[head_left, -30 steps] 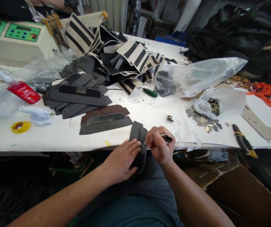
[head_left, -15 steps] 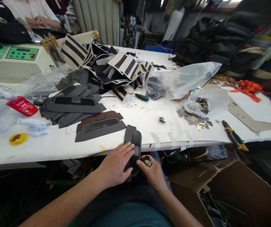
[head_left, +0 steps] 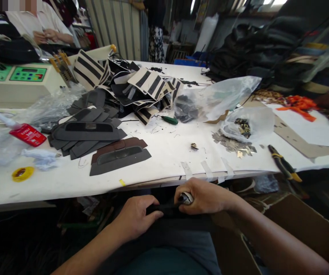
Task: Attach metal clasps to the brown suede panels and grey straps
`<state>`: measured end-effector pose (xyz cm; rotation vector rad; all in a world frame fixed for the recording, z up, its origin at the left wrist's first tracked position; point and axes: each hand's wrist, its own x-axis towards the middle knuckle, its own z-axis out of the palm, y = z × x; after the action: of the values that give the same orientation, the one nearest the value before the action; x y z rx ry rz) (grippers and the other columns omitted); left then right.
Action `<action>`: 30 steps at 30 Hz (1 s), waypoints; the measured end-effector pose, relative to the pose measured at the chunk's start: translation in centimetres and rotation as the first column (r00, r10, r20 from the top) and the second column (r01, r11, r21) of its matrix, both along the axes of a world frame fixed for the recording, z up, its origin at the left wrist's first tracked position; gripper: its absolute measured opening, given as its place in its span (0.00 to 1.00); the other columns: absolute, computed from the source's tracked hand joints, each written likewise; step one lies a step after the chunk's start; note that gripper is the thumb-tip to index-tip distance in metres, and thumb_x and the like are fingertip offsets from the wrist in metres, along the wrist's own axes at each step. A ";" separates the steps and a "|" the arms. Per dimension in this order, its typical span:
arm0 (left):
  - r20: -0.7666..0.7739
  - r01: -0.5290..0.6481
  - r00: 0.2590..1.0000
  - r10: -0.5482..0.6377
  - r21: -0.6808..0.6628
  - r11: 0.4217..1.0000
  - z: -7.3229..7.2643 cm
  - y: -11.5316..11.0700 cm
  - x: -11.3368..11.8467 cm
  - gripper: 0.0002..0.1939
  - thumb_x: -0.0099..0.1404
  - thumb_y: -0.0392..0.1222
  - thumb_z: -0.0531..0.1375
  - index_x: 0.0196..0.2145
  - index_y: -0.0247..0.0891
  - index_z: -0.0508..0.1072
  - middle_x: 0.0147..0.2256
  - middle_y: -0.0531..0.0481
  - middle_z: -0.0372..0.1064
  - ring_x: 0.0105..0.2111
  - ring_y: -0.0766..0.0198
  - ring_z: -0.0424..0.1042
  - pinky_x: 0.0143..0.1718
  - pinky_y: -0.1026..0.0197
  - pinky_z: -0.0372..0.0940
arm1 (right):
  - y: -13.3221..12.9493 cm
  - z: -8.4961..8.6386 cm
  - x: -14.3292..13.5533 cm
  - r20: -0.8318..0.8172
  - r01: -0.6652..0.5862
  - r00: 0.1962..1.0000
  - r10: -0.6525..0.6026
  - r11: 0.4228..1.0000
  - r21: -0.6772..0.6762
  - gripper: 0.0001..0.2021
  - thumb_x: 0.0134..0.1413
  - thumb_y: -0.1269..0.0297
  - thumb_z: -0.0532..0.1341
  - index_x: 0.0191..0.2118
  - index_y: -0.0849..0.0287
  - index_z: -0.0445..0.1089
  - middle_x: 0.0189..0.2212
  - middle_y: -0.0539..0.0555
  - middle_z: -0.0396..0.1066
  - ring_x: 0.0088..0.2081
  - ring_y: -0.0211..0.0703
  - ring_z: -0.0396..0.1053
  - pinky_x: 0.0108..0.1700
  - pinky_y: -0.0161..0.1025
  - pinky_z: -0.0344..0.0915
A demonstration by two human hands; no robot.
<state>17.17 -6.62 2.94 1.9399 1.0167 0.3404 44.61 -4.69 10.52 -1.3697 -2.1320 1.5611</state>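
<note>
Low over my lap, just in front of the table edge, a dark leather-like panel (head_left: 168, 210) is seen nearly edge-on. My left hand (head_left: 135, 217) closes on its left end, thumb below and fingers above. At the other end my right hand (head_left: 206, 196) is curled with its fingertips on the panel. A small whitish, rounded thing (head_left: 186, 197) sticks out of that fist; its kind I cannot make out. On the table lie a similar grey panel (head_left: 135, 157), a brown one (head_left: 112, 146) partly under it, and a pile of grey panels (head_left: 95, 131).
Striped pieces (head_left: 148, 82) are heaped behind. Metal plates (head_left: 233, 146) spill beside a plastic bag (head_left: 263, 122). Pliers (head_left: 283, 162) lie at the right edge, a red bottle (head_left: 28, 134) and yellow tape roll (head_left: 23, 174) at left. A cardboard box (head_left: 304, 229) stands below. Another person's hands (head_left: 46, 36) are far left.
The panel has come down off the table edge and turned from upright, face showing, to nearly edge-on. My left hand went from lying flat on it to gripping its end; my right hand rose.
</note>
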 end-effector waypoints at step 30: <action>0.270 -0.399 0.604 0.750 -0.711 0.578 -5.3 0.4 7.6 0.26 0.62 0.66 0.64 0.27 0.38 0.74 0.22 0.51 0.69 0.24 0.62 0.67 0.26 0.62 0.59 | 4.0 -6.1 -8.5 -0.809 0.795 0.271 -0.522 0.595 -0.117 0.21 0.64 0.56 0.66 0.24 0.55 0.59 0.18 0.44 0.59 0.20 0.34 0.56 0.24 0.35 0.54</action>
<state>24.82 -6.24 -2.34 0.7674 1.1817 0.8184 36.08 -0.67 4.46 -0.9482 -0.9294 1.0367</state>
